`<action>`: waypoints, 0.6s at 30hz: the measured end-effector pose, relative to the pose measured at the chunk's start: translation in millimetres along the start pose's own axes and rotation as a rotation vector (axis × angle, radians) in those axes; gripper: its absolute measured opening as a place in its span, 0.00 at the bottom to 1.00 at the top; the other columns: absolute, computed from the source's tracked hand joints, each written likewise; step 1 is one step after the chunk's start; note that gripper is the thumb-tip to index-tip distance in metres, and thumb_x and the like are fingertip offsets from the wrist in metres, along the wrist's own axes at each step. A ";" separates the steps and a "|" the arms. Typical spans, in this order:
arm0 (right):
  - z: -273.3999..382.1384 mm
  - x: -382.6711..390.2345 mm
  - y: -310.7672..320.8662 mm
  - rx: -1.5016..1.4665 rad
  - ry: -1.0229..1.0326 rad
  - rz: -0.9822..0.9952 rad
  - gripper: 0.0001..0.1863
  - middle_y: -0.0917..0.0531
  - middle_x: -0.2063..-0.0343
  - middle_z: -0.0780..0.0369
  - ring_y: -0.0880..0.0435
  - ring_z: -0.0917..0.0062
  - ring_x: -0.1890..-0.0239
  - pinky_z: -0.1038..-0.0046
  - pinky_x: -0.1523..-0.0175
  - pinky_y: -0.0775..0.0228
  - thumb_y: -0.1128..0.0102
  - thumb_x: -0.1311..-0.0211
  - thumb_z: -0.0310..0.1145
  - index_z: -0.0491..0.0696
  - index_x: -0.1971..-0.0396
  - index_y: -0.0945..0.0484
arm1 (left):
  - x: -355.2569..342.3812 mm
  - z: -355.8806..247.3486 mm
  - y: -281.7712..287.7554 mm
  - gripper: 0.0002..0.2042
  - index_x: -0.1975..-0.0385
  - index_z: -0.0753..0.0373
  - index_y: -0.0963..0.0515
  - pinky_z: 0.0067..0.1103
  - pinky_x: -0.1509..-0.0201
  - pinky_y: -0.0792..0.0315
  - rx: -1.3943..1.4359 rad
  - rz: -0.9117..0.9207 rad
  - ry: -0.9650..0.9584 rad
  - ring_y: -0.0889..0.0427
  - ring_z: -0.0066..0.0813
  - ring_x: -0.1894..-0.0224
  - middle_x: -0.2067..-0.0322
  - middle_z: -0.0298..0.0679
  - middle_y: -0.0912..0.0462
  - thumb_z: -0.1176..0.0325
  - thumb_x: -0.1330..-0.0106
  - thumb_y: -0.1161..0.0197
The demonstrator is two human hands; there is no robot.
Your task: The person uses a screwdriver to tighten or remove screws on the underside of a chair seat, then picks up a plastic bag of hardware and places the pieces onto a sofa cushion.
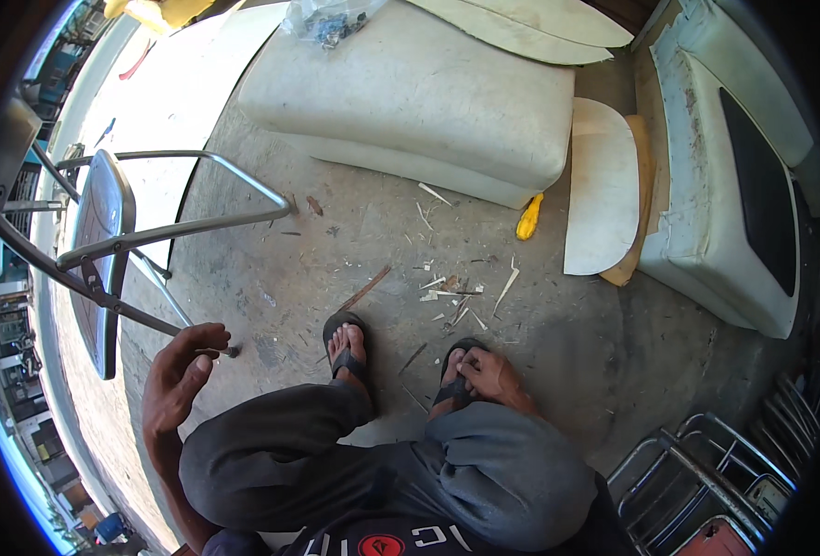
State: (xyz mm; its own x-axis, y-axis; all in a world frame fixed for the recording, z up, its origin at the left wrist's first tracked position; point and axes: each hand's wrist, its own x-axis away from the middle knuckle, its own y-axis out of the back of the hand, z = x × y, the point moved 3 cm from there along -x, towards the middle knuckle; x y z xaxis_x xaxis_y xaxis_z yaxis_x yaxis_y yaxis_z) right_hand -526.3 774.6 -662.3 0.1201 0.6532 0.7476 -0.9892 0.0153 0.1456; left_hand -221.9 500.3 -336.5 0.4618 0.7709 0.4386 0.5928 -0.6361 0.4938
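My left hand point(185, 375) is raised beside my left knee, its fingers bent and its thumb apart, with nothing seen in it. Just beyond it is the foot of a metal folding chair point(104, 269), which lies tipped at the left. My right hand point(495, 378) reaches down to my right sandal point(450, 398). Its fingers are drawn together at the toes; whatever they pinch, if anything, is too small to make out. Thin wood splinters point(456, 295) and pale scraps lie scattered on the floor ahead of my feet.
A white padded bench seat point(410, 102) stands ahead, a clear plastic bag point(331, 23) on top. By its corner lies a yellow object point(528, 219). Rounded white panels point(603, 190) lean near a white upholstered piece point(706, 185) at right. Metal chair frames point(706, 473) crowd the lower right.
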 end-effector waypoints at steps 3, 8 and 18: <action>0.2 12.2 3.3 -0.072 0.003 -0.073 0.12 0.14 0.78 0.60 0.15 0.75 0.81 0.72 0.71 0.23 0.38 0.31 0.40 0.45 0.63 0.19 | 30.4 -71.2 13.4 0.17 0.61 0.62 0.15 0.31 0.52 0.25 0.083 0.223 -0.719 0.17 0.39 0.59 0.65 0.41 0.15 0.53 0.37 0.30; -24.3 22.2 -7.8 -0.206 -0.001 -0.171 0.13 0.13 0.75 0.59 0.14 0.75 0.76 0.69 0.69 0.24 0.39 0.30 0.41 0.46 0.61 0.18 | 35.2 -157.0 -70.8 0.10 0.56 0.57 0.16 0.32 0.45 0.25 0.255 1.442 -1.031 0.18 0.37 0.51 0.55 0.41 0.18 0.67 0.25 0.46; -17.1 23.4 -2.8 -0.061 0.025 -0.352 0.14 0.12 0.71 0.55 0.11 0.59 0.65 0.60 0.57 0.21 0.39 0.34 0.46 0.52 0.59 0.16 | 3.3 -160.9 -135.8 0.08 0.69 0.55 0.15 0.35 0.51 0.25 0.808 1.345 -1.536 0.21 0.27 0.65 0.69 0.30 0.20 0.68 0.29 0.40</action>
State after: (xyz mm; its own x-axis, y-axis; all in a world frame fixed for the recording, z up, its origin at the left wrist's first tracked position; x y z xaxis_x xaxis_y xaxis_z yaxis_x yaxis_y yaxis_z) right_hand -522.2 802.8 -656.4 0.4536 0.6182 0.6420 -0.8906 0.2881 0.3519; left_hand -407.0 584.1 -281.3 0.4917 -0.3124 -0.8128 -0.5559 -0.8311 -0.0169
